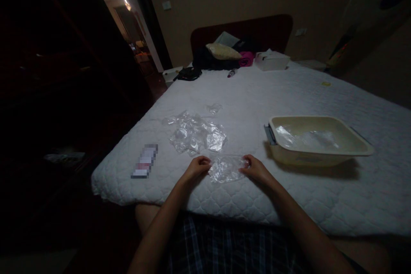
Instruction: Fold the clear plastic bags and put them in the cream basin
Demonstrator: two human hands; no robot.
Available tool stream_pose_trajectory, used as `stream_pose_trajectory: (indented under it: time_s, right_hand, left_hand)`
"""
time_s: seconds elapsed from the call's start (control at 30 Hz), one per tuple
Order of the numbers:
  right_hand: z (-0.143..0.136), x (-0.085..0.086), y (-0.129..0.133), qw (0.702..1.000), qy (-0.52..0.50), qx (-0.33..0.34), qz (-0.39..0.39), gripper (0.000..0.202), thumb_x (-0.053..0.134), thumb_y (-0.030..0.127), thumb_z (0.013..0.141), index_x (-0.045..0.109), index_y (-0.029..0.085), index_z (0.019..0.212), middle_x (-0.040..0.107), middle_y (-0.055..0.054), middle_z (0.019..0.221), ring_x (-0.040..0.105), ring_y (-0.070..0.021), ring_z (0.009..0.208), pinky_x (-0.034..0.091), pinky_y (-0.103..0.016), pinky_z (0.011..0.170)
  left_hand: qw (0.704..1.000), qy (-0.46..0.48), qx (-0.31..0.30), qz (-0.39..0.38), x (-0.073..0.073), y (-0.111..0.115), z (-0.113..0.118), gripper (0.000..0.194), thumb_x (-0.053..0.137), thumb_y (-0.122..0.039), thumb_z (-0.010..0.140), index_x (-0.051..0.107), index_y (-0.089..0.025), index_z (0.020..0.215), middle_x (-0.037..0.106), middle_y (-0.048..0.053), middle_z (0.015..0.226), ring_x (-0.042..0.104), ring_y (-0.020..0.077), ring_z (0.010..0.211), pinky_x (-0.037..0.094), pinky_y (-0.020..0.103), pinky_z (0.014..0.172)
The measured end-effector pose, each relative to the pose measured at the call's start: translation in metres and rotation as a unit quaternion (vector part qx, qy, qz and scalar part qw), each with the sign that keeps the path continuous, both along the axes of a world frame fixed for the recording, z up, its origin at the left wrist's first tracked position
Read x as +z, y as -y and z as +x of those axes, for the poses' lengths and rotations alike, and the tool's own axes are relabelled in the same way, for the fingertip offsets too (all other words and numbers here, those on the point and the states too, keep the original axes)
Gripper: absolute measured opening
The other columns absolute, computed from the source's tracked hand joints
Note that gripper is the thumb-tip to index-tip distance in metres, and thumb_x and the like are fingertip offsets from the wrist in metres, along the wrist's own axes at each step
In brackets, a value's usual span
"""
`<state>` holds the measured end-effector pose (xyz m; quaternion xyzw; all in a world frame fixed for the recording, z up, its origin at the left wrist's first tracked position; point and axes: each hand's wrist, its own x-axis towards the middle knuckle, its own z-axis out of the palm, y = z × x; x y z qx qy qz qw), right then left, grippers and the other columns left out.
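Between my hands, a clear plastic bag [225, 169] is spread near the front edge of the bed. My left hand [196, 168] pinches its left side, fingers closed. The bag's right side is gripped by my right hand [255, 168], thumb and fingers together. Just beyond lies a loose heap of crumpled clear plastic bags [195, 133], with a smaller piece of clear plastic [214, 108] behind it. To the right stands a cream plastic tub [321, 154] with grey handles, holding some flattened clear plastic bags [317, 138].
A blurred-out phone-shaped item [145, 161] lies left on the white quilted bed [244, 94]. Toward the headboard [272, 30] are a white box [272, 61], a pillow [224, 51], a magenta cloth [246, 58] and a black item [189, 73]. A fan [369, 13] stands at right.
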<state>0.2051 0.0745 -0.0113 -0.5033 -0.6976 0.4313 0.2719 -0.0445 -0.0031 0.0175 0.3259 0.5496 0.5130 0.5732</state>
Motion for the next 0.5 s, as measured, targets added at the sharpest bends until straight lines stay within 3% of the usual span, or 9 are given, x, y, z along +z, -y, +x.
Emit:
stream_pose_trajectory:
  time_s: [0.13,0.23,0.4,0.5]
  right_hand:
    - [-0.002,0.0,0.001,0.999,-0.029,0.013,0.007,0.031,0.066,0.028,0.058,0.055,0.016,0.084,0.052,0.002,0.066,0.048,-0.0126,0.059,0.036,-0.023,0.053]
    - [-0.002,0.004,0.004,0.998,-0.049,0.033,0.015,0.018,0.063,0.028,0.06,0.054,0.016,0.07,0.05,0.002,0.062,0.046,-0.0116,0.057,0.034,-0.022,0.051]
    - [-0.001,0.01,0.009,0.996,-0.077,0.038,0.027,0.012,0.057,0.027,0.064,0.053,0.017,0.068,0.052,0.001,0.06,0.048,-0.0131,0.059,0.036,-0.023,0.053]
    - [0.0,0.012,0.009,0.995,-0.09,0.044,0.015,0.016,0.057,0.029,0.065,0.056,0.017,0.075,0.055,0.0,0.065,0.05,-0.014,0.061,0.038,-0.024,0.055]
  left_hand:
    - [1.0,0.012,0.011,0.021,-0.006,0.0,0.001,0.044,0.078,-0.025,0.048,0.059,-0.013,0.087,0.055,-0.002,0.067,0.051,0.0068,0.051,0.04,0.019,0.048]
    - [0.999,0.01,0.013,0.033,-0.01,0.0,0.001,0.038,0.077,-0.026,0.051,0.06,-0.013,0.082,0.058,0.0,0.071,0.053,0.0078,0.054,0.04,0.019,0.049]
    - [0.999,-0.025,0.026,0.037,-0.016,-0.001,0.001,0.026,0.075,-0.023,0.049,0.06,-0.011,0.066,0.056,0.0,0.059,0.051,0.0081,0.05,0.039,0.019,0.047]
    - [0.998,-0.01,0.021,0.053,-0.015,-0.001,0.001,0.024,0.073,-0.021,0.051,0.059,-0.011,0.068,0.056,0.0,0.06,0.052,0.0085,0.052,0.039,0.019,0.047]
